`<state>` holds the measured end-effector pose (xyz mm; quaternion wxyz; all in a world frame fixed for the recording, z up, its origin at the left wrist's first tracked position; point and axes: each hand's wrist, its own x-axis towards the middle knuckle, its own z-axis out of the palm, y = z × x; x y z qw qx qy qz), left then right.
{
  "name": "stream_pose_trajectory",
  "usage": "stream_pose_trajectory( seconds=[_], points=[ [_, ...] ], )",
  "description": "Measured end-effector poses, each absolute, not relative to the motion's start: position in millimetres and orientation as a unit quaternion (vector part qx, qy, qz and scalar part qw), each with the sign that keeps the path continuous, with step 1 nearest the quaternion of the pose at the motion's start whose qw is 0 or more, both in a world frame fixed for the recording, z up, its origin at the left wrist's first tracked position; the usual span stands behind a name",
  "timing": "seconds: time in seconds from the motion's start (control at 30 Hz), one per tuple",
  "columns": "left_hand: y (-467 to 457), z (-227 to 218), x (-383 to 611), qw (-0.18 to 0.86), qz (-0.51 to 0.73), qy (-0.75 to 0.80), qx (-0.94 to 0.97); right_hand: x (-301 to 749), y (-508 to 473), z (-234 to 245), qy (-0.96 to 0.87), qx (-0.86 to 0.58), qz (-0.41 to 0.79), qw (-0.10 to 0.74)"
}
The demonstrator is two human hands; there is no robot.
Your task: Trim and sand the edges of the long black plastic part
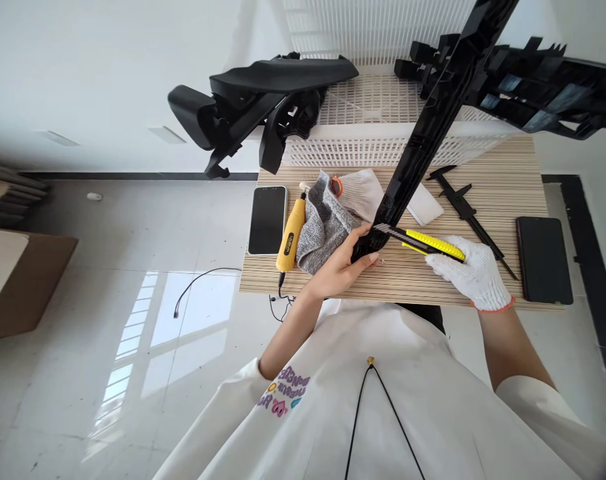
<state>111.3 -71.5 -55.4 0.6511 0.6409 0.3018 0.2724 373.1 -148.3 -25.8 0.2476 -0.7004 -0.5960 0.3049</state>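
My bare left hand [340, 267] grips the near end of a long black plastic trim strip [415, 157], which slants up and away to the top right. In a white knit glove with an orange cuff, my right hand [470, 270] is closed around a yellow and black utility knife [433, 244]. The knife's blade is out and points left, its tip at or very close to the strip's near end beside my left fingers. Under and left of the strip lie a grey cloth [325, 230] and another white glove [363, 192].
A yellow corded rotary tool [291, 235] and a phone [267, 220] lie on the table's left. Black calipers [465, 207] and a dark phone [544, 260] are on the right. Behind stands a white plastic basket [373, 148] with black plastic parts [283, 80] over its rim.
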Motion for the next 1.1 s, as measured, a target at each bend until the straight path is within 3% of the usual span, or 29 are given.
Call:
stream_pose_trajectory(
  seconds=[0.57,1.1],
  points=[
    [-74.5,-52.1,112.9,0.672,0.352,0.3,0.578,375.2,-149.3,-25.8,-0.598,-0.692,0.302,0.268],
    [-71.3,-55.6,110.4,0.601,0.342,0.331,0.642,377.0,-152.6,-30.9,-0.604,-0.699,0.288,0.252]
  ],
)
